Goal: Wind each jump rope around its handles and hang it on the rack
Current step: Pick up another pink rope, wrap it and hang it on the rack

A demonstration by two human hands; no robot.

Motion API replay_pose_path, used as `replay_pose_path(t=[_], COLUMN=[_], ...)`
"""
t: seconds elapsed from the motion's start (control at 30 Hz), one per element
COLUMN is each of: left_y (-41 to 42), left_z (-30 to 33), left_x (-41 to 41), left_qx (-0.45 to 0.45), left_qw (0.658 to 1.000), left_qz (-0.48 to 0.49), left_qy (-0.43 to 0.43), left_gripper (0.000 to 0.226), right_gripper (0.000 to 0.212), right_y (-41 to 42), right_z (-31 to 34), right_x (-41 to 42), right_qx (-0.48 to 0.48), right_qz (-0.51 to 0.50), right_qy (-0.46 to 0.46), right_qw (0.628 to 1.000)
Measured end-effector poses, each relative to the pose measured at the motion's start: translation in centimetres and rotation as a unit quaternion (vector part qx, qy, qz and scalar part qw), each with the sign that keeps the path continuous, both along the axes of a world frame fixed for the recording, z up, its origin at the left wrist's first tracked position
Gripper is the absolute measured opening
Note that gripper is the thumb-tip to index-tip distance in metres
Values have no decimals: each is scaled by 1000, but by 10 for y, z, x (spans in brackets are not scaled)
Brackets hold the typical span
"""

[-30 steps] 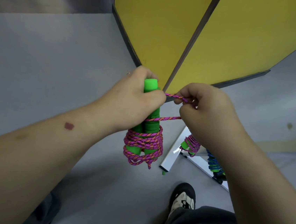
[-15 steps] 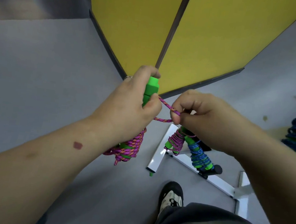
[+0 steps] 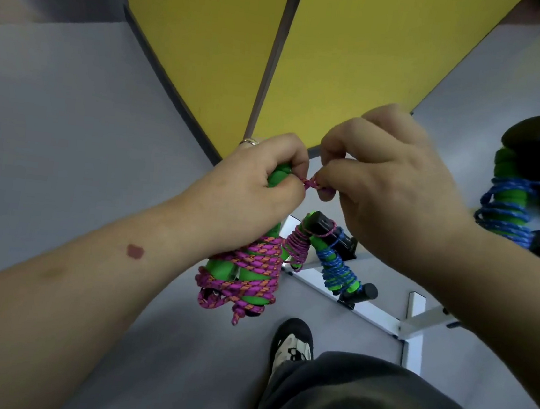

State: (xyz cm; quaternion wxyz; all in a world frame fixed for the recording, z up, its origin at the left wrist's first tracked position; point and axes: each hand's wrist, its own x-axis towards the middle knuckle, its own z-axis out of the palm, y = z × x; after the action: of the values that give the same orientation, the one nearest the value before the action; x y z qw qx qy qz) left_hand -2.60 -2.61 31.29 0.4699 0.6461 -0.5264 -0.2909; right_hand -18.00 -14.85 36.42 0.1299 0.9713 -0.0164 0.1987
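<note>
My left hand (image 3: 250, 189) grips the two green handles of a pink jump rope (image 3: 244, 275); the cord is wound in many turns around their lower half. My right hand (image 3: 384, 183) pinches the free end of the pink cord right beside the left thumb, near the handle tops. Below my hands stands the white rack (image 3: 413, 322) with black pegs. A wound pink rope (image 3: 297, 247) and a wound blue rope (image 3: 338, 271) hang on its lower pegs. Another blue rope (image 3: 508, 209) hangs on a higher peg at the right.
Yellow partition panels (image 3: 361, 47) stand just behind the rack on a grey floor (image 3: 71, 117). My dark trouser leg (image 3: 374, 405) and a black and white shoe (image 3: 292, 346) are at the bottom, close to the rack's base.
The view has swung right, bringing more of the rack into sight. My right hand has come in against the left with the cord end; the loose span between them has shortened to a small knot.
</note>
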Motion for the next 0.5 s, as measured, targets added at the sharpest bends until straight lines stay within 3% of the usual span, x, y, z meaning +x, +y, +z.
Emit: replay_pose_path(t=[0.17, 0.23, 0.5], left_y=[-4, -11, -70], left_z=[13, 19, 55], left_x=[-23, -35, -77], left_qx=[-16, -35, -165], left_qw=[999, 999, 986], left_qz=[-26, -21, 20], left_qy=[30, 25, -29], left_gripper=[4, 12, 21], right_gripper=[32, 32, 38], right_y=[-8, -14, -53], right_z=[15, 28, 87], right_x=[-21, -30, -87], right_qx=[-17, -28, -133], right_qz=[59, 58, -36], right_qy=[-8, -8, 47], right_qw=[998, 998, 989])
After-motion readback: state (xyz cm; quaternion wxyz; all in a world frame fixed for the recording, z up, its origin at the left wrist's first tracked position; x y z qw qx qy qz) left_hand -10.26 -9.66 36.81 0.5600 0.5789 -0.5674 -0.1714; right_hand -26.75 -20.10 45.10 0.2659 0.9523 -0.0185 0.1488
